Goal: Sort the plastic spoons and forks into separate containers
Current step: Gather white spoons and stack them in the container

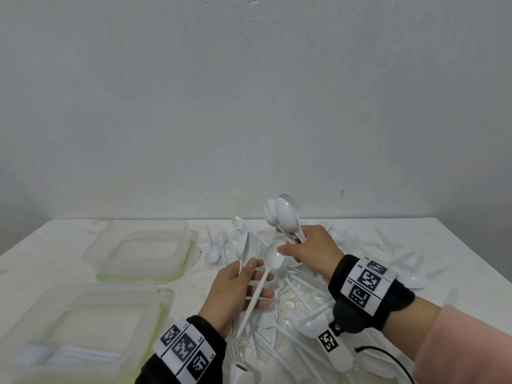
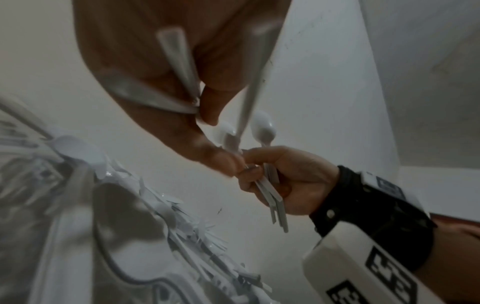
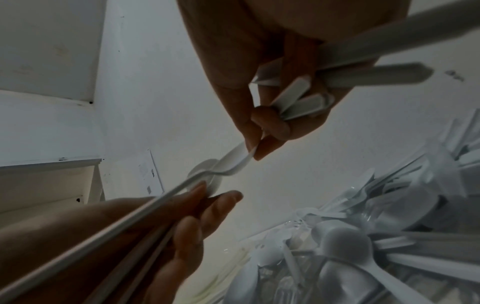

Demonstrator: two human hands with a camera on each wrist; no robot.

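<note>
My right hand (image 1: 288, 245) grips a bundle of white plastic spoons (image 1: 285, 214), bowls pointing up. Its thumb and forefinger also pinch the bowl of a single spoon (image 1: 273, 259). That spoon's handle runs down through the fingers of my left hand (image 1: 257, 273), which holds a few more spoons (image 1: 248, 245) too. In the right wrist view the right fingertips (image 3: 265, 148) close on the bowl's rim (image 3: 239, 158) above the left hand (image 3: 182, 222). The left wrist view shows the bundle's handles (image 2: 272, 197) sticking out below the right hand (image 2: 291, 179).
A heap of mixed white spoons and forks (image 1: 304, 309) covers the table under and right of both hands. Two clear lidless containers stand at the left, one far (image 1: 188, 250) and one near (image 1: 163, 309); the near one holds some white cutlery (image 1: 69, 353). A wall rises behind the table.
</note>
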